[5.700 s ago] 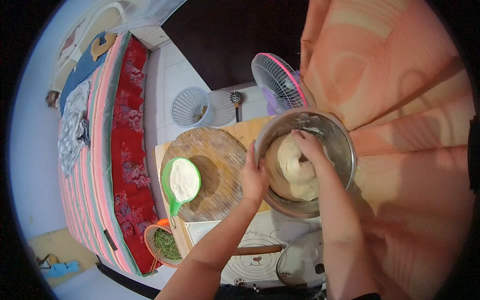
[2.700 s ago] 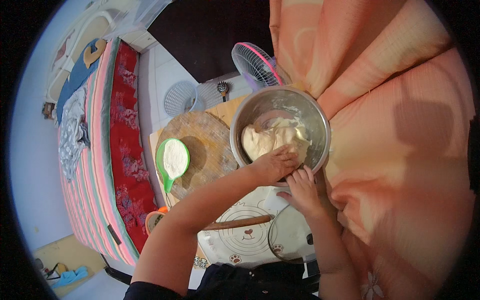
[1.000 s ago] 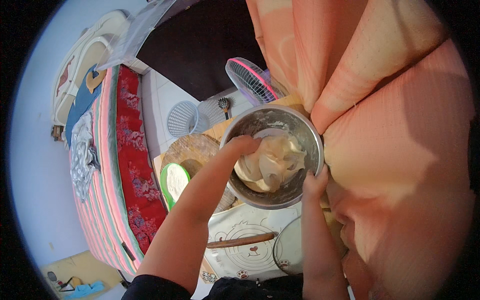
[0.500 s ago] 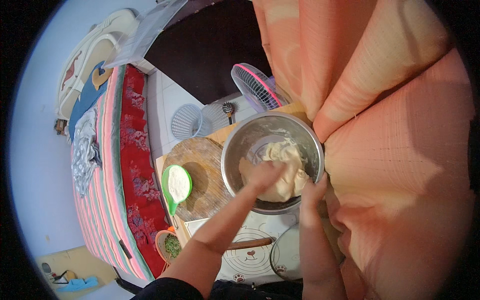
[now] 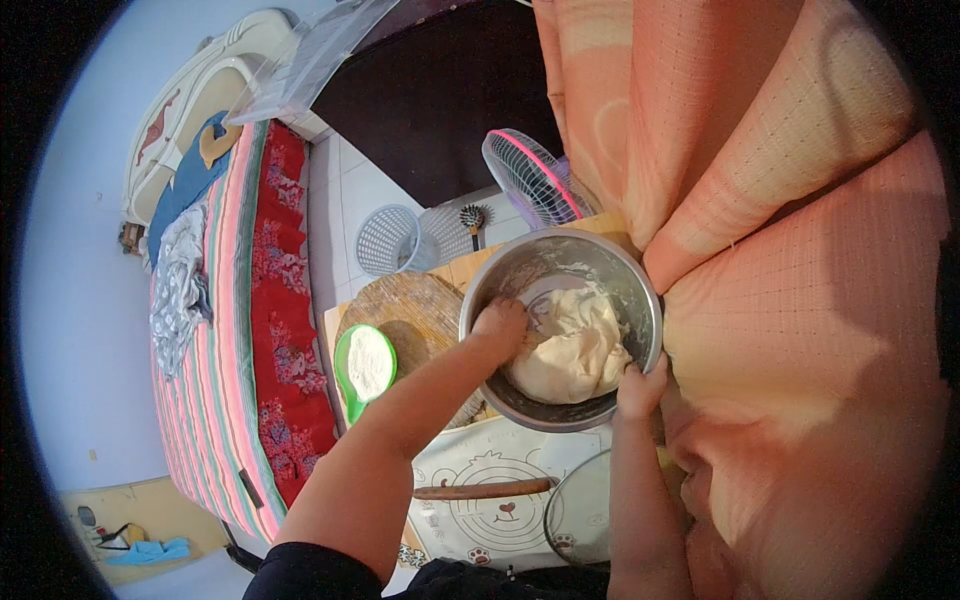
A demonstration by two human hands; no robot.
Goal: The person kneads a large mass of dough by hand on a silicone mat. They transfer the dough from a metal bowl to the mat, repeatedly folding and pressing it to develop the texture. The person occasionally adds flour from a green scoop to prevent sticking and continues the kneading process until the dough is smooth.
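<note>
A large pale lump of dough lies in a steel bowl, smooth in front and folded behind. My left hand reaches inside along the left wall, its fingers curled closed at the dough's left edge; the fingertips are partly hidden. On the near right rim, my right hand grips the bowl, with the thumb toward the inside. Left of the bowl, a green scoop full of white flour rests on a round wooden board.
A rolling pin lies on a white printed mat near me, beside a glass lid. An orange curtain hangs close along the right. Beyond the table stand a fan and a plastic basket; a bed is at left.
My left hand has moved from over the dough to its left edge, exposing a smoother dough surface. The right hand stays at the rim. The whole view has shifted slightly.
</note>
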